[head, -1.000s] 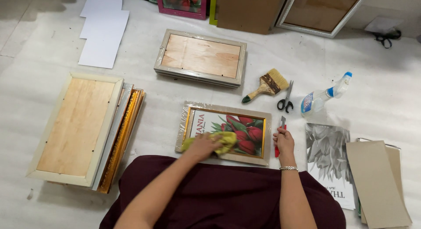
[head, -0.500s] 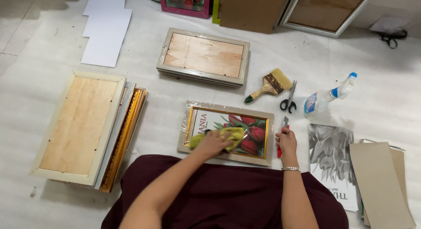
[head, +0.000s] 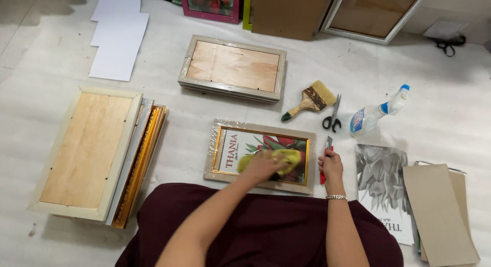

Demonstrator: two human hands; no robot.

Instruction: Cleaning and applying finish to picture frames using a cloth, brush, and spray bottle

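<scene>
Our left hand (head: 263, 165) has slid the yellow cloth (head: 279, 157) to the right, over the red flowers in the picture frame (head: 261, 154). We are pressing the cloth flat on the glass with our fingers spread on top. Our right hand (head: 331, 164) is closing around the red cutter knife (head: 326, 159), just beside the frame. Scissors (head: 332, 116), a paint brush (head: 311, 101) and a spray bottle (head: 376, 113) are lying nearby.
</scene>
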